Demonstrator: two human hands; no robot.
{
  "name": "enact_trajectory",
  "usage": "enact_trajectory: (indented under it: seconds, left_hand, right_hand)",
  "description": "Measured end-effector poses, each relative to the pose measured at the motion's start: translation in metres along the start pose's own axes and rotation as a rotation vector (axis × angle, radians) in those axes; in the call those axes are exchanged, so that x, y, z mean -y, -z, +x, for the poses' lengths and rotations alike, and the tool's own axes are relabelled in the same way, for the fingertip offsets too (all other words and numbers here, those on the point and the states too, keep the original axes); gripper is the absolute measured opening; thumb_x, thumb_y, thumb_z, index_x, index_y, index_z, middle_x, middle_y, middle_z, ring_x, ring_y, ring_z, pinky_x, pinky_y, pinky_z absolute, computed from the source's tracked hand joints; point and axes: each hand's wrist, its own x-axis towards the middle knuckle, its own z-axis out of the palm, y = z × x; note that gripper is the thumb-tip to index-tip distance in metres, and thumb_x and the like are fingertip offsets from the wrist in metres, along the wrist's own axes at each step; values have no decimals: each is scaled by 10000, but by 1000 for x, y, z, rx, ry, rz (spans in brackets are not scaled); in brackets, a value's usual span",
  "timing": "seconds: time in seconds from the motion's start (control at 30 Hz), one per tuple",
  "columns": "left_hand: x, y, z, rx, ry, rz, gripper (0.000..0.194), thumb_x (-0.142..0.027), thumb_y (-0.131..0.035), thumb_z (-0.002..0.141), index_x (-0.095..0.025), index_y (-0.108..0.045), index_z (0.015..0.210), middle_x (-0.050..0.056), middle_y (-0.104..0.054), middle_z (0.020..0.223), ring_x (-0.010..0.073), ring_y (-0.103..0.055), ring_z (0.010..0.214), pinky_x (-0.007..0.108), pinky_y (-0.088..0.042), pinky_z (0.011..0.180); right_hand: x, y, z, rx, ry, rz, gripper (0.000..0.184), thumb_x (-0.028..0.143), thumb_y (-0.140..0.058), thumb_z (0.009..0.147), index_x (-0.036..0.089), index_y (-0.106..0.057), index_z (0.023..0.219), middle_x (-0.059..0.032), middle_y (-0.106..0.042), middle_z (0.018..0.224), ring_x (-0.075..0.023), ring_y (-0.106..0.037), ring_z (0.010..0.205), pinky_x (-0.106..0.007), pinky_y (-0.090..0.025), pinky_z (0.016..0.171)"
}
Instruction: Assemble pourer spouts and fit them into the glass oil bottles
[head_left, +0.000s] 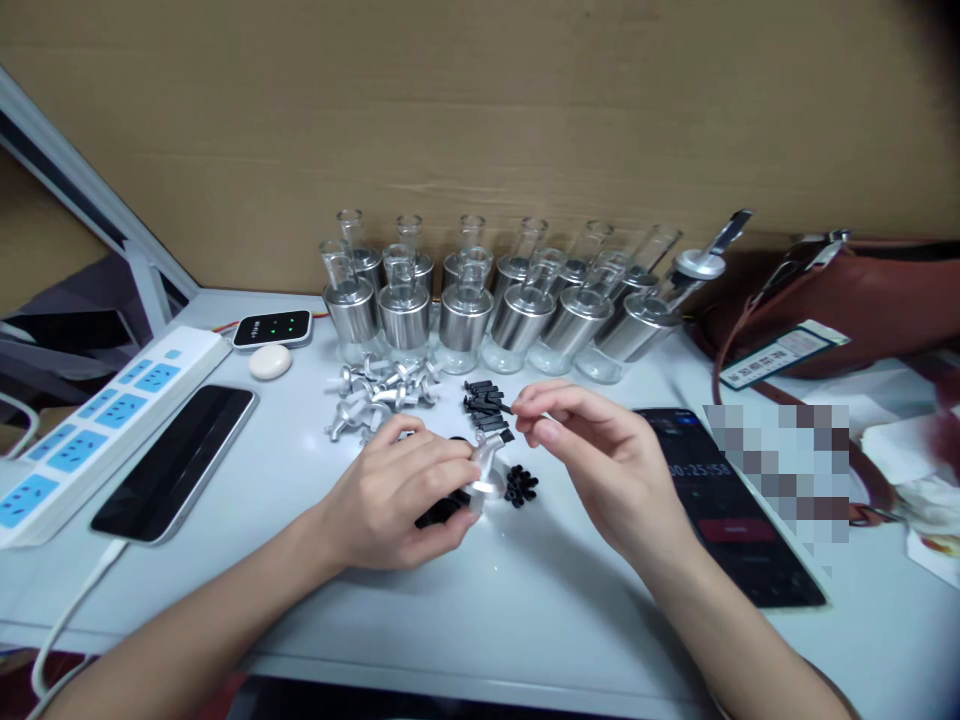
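My left hand is closed around a silver pourer spout with a round flange, its tip pointing up to the right and a black piece at that tip. Just to the right, the thumb and forefinger of my right hand pinch a small, thin black piece, partly covered by the fingertips. Behind the hands lies a pile of black strip-like pieces. Small black round pieces sit between my hands, and more black parts are partly hidden under my left hand. Loose silver spout parts are heaped beyond it.
Two rows of glass bottles with metal sleeves line the back; a spout tops the rightmost front one. At left are a power strip, a phone and a white round case. At right are a timer phone and brown bag.
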Motion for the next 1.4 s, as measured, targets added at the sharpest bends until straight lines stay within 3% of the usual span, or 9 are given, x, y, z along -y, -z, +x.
enact_trajectory:
  seconds: [0.2, 0.37, 0.67, 1.4]
  left_hand:
    - [-1, 0, 0, 1, -2, -6, 207, -181, -523, 891, -150, -484, 1092, 100, -705, 929, 175, -674, 793, 334, -455, 751]
    - [-1, 0, 0, 15, -12, -27, 203, -168, -522, 899, -127, -492, 1097, 111, -706, 939, 183, -671, 829, 339, -446, 765]
    - [-2, 0, 0, 5, -16, -37, 190, -211, -500, 928, -137, -490, 1103, 98, -704, 919, 173, -670, 844, 329, -446, 762]
    - [-2, 1, -1, 22, -18, -36, 181, -214, -480, 944, -109, -495, 1091, 115, -695, 936, 173, -652, 824, 332, -431, 778]
  right_hand:
    - [2, -5, 4, 116, -384, 67, 224, 357, -589, 765, 199, -742, 805, -40, -639, 744, -140, -463, 612, -297, -414, 600]
    - [4, -10, 3, 174, -501, 229, 213, 352, -613, 732, 190, -744, 777, -39, -637, 731, -142, -472, 629, -288, -407, 618]
    - [-1, -12, 3, 207, -581, 442, 157, 330, -673, 712, 209, -759, 766, -24, -667, 727, -137, -526, 681, -261, -428, 656]
    - [-3, -11, 3, 230, -605, 520, 189, 351, -740, 674, 188, -765, 767, -11, -656, 691, -127, -505, 661, -274, -373, 671]
